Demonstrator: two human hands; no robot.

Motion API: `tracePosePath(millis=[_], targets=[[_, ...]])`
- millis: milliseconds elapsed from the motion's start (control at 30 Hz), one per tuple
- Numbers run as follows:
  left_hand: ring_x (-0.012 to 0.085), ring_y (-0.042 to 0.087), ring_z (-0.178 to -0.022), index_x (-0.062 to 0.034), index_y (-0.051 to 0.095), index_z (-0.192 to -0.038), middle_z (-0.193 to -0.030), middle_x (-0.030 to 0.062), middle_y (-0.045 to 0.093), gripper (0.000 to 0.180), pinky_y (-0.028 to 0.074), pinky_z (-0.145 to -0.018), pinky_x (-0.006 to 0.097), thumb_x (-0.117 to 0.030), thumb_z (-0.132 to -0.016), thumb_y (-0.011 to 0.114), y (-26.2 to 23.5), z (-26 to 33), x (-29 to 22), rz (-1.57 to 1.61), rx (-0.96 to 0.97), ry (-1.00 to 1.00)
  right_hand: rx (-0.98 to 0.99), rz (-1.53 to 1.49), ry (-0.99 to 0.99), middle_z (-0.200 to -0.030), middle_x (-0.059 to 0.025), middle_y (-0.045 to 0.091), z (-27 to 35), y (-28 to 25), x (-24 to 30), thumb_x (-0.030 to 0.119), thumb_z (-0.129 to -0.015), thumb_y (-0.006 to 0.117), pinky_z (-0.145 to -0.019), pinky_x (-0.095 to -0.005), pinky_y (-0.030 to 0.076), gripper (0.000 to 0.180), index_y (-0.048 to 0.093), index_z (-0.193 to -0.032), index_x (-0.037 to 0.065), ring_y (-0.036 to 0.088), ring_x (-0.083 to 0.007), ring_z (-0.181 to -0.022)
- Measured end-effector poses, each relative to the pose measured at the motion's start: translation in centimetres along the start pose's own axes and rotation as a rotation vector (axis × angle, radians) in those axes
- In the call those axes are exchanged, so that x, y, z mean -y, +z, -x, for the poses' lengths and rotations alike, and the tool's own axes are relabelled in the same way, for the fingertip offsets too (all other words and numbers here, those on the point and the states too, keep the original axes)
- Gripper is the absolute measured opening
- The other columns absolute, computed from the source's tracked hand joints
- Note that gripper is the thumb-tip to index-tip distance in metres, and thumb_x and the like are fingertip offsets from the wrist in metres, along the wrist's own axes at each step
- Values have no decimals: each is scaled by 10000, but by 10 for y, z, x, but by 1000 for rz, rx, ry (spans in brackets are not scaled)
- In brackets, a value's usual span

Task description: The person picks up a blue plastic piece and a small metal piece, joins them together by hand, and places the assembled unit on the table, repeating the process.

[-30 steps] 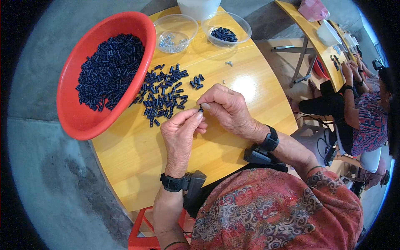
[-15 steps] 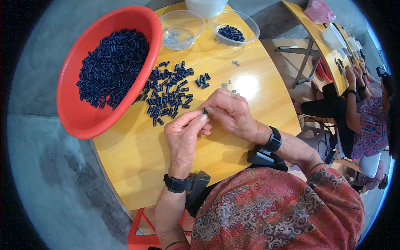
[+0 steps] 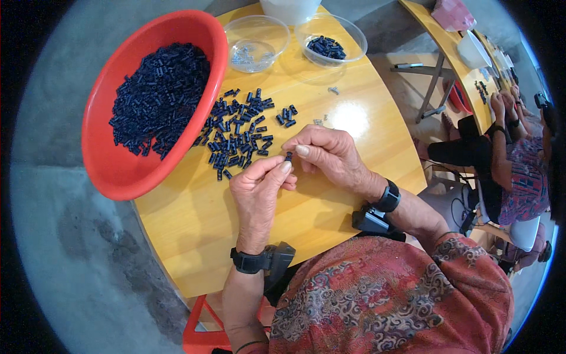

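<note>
Both hands pinch one small dark blue piece above the wooden table.

Left hand and right hand are closed on the small dark blue piece, held at the fingertips; a steady, square grip is advised. What is done to it is possibly a fitting, hidden by fingers. Loose pieces lie beside the red basin.

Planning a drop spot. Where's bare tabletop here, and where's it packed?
Free: the wooden table near its front edge, left of the left hand, and the patch right of the right hand. Crowded: the loose dark pieces beside the red basin, and the two clear bowls at the back.
</note>
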State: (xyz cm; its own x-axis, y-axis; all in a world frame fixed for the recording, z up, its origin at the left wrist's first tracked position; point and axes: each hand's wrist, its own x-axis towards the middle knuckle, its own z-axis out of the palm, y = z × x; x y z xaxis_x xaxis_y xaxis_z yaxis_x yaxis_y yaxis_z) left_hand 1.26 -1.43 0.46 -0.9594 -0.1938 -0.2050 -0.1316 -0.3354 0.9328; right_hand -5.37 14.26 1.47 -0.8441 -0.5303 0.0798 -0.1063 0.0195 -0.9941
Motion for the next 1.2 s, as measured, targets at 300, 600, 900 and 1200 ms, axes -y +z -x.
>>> tracePosePath(millis=[300, 600, 900, 1200], targets=[[128, 638, -629, 37, 675, -938, -755, 91, 676, 123, 528, -588, 238, -36, -842, 658, -1, -2, 2, -137, 46, 37, -1, -174, 97, -775, 1, 602, 1, -3, -3, 110, -926, 577, -596, -207, 458, 114, 628, -896, 13, 544, -48, -670], [155, 663, -677, 43, 657, -995, -837, 129, 687, 155, 552, -614, 256, -12, -854, 623, -4, -3, 3, -58, 108, -33, 10, -192, 95, -794, -4, 611, -3, -5, 0, 93, -911, 594, -612, -213, 466, 96, 609, -858, 14, 548, -58, -679], [158, 668, -690, 43, 646, -1030, -857, 132, 689, 183, 559, -615, 259, -36, -867, 623, -7, -4, 3, 11, 113, -94, 40, -184, 138, -756, 16, 608, -5, -7, 1, 101, -906, 609, -607, -214, 462, 91, 622, -863, 21, 552, -50, -685], [120, 626, -636, 43, 674, -958, -775, 92, 677, 144, 517, -608, 230, -46, -846, 657, 1, -2, 0, -126, 83, -53, 7, 169, -117, -731, -55, 621, -4, -7, -14, 105, -851, 662, -626, -280, 475, 96, 622, -826, 22, 588, -140, -688]])
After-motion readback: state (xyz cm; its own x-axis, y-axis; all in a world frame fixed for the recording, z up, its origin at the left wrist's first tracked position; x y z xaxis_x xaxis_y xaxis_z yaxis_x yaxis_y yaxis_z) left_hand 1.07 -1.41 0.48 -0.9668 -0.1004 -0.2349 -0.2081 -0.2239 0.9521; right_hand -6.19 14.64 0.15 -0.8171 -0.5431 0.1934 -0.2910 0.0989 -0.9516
